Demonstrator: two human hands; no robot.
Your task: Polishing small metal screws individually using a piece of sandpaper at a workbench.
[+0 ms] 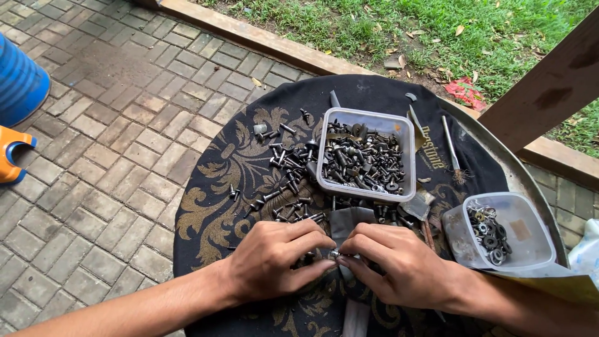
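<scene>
My left hand [274, 259] and my right hand [399, 265] meet fingertip to fingertip over a round table draped in a black cloth with gold scrollwork [218, 187]. Pinched between both sets of fingers is a small metal bolt or nut [336, 253]; which of the two I cannot tell. Just beyond my hands stands a clear plastic tub [367, 153] full of dark bolts and screws. Several loose bolts [284, 171] lie scattered on the cloth to its left. A grey piece of tape or plastic [349, 221] lies under my fingertips.
A second clear tub [499, 231] with washers and nuts sits at the right. A thin metal rod [450, 143] lies behind it. A wooden post [543, 87] rises at the right. Brick paving [93, 156] surrounds the table; a blue barrel [19, 81] stands at the left, grass beyond.
</scene>
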